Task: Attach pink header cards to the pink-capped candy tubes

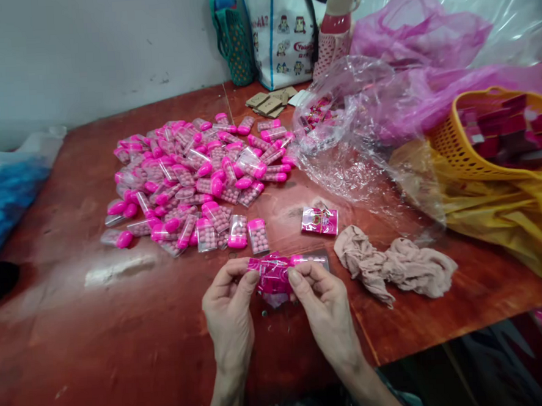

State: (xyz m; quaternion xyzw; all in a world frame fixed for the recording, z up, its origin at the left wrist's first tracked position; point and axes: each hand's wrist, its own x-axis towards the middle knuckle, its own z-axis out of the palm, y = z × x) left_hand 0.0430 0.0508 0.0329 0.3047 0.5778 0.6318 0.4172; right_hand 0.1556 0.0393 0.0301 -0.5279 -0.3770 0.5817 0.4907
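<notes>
Between my two hands is a shiny magenta plastic wrapper [273, 274], stretched above the table near its front. My left hand [231, 306] pinches its left end between thumb and fingers. At the right end, my right hand [324, 304] pinches it the same way. Just behind my right fingers lies a clear candy box with a pink cap [318, 260], partly covered by the hand. A flat magenta printed packet [320, 221] rests farther back. Past my hands spreads a big heap of pink-capped clear boxes [191, 171] filled with small pink balls.
A crumpled beige cloth [394, 263] lies to the right. Behind it are a clear plastic bag [341, 143] with small packets and a yellow basket [445, 131] on yellow plastic. A white tote bag [283, 37] and bottles stand by the wall. Blue items in a bag [4, 189] are left.
</notes>
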